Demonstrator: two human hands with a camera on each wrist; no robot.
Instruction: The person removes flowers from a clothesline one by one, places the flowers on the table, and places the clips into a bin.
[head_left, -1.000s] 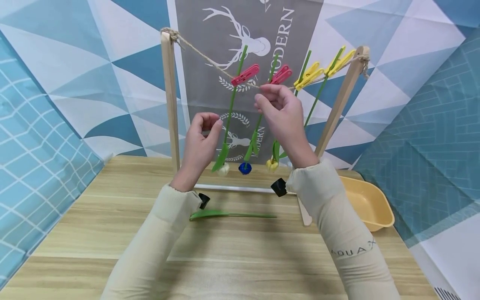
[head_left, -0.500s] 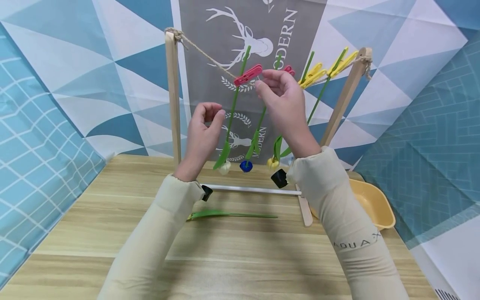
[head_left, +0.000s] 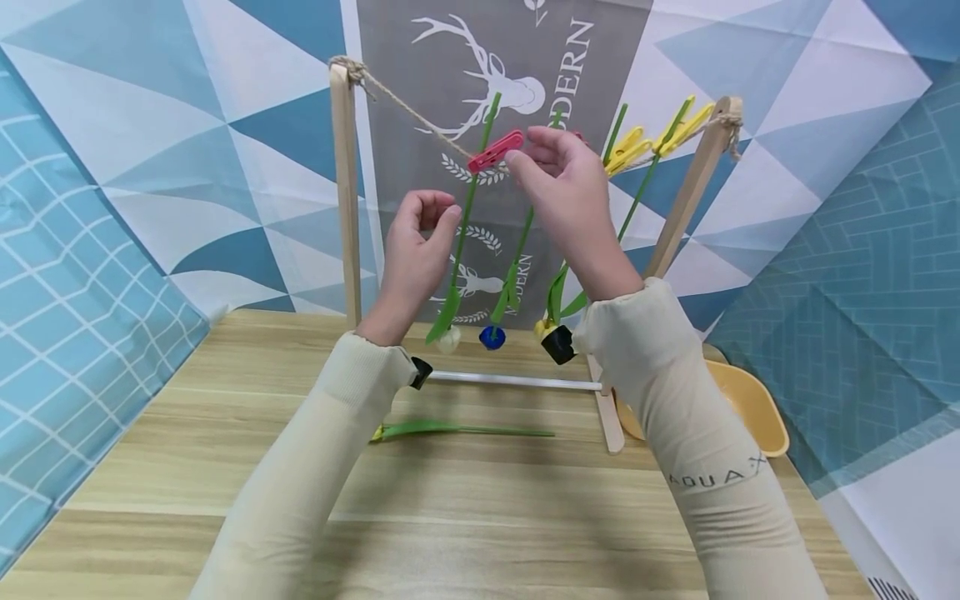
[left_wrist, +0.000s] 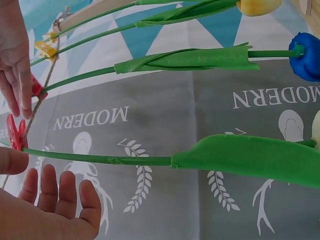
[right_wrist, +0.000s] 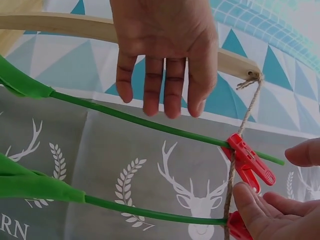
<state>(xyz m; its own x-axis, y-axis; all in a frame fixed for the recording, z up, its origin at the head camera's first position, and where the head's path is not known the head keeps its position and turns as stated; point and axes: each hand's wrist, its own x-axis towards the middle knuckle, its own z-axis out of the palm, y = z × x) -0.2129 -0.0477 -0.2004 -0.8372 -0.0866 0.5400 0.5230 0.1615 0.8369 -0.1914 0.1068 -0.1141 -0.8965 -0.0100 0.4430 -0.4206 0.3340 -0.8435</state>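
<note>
A red clothespin (head_left: 495, 152) clips a green-stemmed artificial flower with a white bloom (head_left: 449, 338) head-down on a twine line (right_wrist: 245, 117). My right hand (head_left: 566, 179) is at the handle end of this clothespin, thumb and fingers apart on either side. Its fingers (right_wrist: 250, 202) lie close to the lower handle in the right wrist view. My left hand (head_left: 420, 250) hovers left of the white flower's stem, fingers loosely bent, holding nothing. Behind my right hand, a second red clothespin (right_wrist: 239, 226) holds the flower with a blue bloom (head_left: 492, 337).
Yellow clothespins (head_left: 628, 150) hold more flowers at the right, including a yellow bloom (left_wrist: 257, 6). Wooden posts (head_left: 345, 192) carry the line, with a white rod (head_left: 510, 381) low between them. A loose flower (head_left: 427, 427) lies on the table (head_left: 450, 525); a yellow basin (head_left: 753, 408) stands right.
My left hand has risen and shifted slightly right, still holding nothing. My right hand has moved up and left to the red clothespin's handle end, now covering most of the second red clothespin.
</note>
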